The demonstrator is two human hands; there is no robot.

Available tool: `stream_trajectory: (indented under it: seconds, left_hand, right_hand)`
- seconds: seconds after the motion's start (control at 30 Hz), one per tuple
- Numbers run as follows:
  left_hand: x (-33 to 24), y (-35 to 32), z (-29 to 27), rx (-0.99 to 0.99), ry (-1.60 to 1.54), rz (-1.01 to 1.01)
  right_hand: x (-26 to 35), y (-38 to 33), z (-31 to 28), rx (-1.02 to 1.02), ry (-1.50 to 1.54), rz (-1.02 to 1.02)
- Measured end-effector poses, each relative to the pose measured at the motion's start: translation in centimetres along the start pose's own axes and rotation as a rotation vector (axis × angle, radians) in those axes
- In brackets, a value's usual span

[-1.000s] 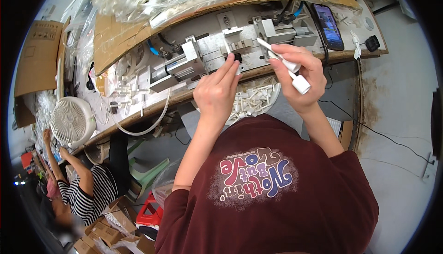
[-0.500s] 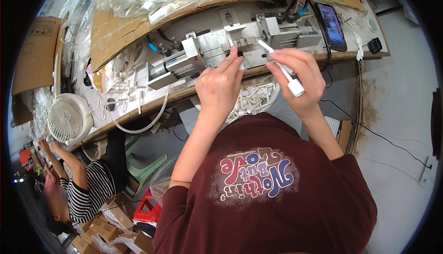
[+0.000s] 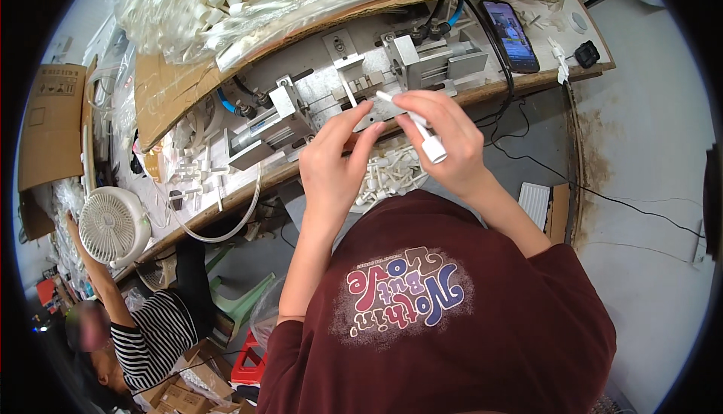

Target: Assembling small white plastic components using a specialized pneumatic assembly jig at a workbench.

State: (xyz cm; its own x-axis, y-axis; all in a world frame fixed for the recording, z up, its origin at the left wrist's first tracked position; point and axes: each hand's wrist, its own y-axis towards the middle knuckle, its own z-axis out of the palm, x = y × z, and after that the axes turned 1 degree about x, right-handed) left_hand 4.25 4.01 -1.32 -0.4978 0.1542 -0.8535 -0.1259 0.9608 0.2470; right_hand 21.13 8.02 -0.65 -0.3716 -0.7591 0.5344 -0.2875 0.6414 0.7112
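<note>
While both hands work at the front edge of the bench, the right hand (image 3: 444,143) is closed around a slender white plastic tube with a wider capped end (image 3: 420,129); the tube runs slantwise through the grip, its narrow tip projecting up and to the left past the fingertips toward the grey metal clamping fixture (image 3: 354,90), its capped end projecting down and to the right below the fingers. The left hand (image 3: 335,162) lies just beside it, fingers extended toward the fixture with their tips at its base; whether they pinch anything cannot be told. Below and between the two hands sits a heap of small white plastic parts (image 3: 388,177), near the person's lap. The fixture stands on a curved wooden workbench (image 3: 467,98), with blue air hoses (image 3: 226,101) at its rear and a dark smartphone with a lit screen (image 3: 510,35) to the right. Clear plastic bags of white parts (image 3: 226,0) lie along the far side. At left are a small white desk fan (image 3: 113,226), a brown cardboard box (image 3: 49,124) and a second person in a striped top (image 3: 154,335). Grey concrete floor (image 3: 648,150) shows at right.
</note>
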Motion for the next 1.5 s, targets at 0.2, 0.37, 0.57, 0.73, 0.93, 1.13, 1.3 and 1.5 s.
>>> stream_trajectory:
  seconds: [0.2,0.37,0.57,0.73,0.93,1.13,1.3,1.5]
  left_hand:
    - [-2.7,0.2,-0.8,0.085,-0.183,0.060]
    - [-2.8,-0.3,-0.7,0.109,-0.292,-0.039]
    - [-2.8,-0.5,-0.6,0.048,-0.193,0.027]
    - [-2.6,-0.8,-1.1,-0.005,-0.196,0.011]
    - [-0.9,-0.6,-0.6,-0.087,0.221,0.220]
    - [2.3,-0.3,0.4,-0.064,0.594,0.355]
    - [1.4,0.4,0.0,-0.006,0.663,0.353]
    - [1.4,0.6,0.1,0.026,0.681,0.275]
  right_hand:
    - [0.3,-1.2,0.8,0.076,0.122,-0.120]
    - [0.5,-1.3,0.6,0.078,0.047,-0.147]
    - [0.2,-1.3,0.7,0.113,-0.027,-0.171]
    - [0.1,-1.0,0.4,0.125,0.021,-0.153]
    - [-0.6,-1.2,0.0,0.104,0.013,-0.073]
    - [0.9,-0.8,-0.6,0.143,0.181,0.007]
    - [0.7,-0.8,-0.5,0.122,0.327,0.015]
    - [-0.8,-1.4,0.3,0.112,0.179,-0.015]
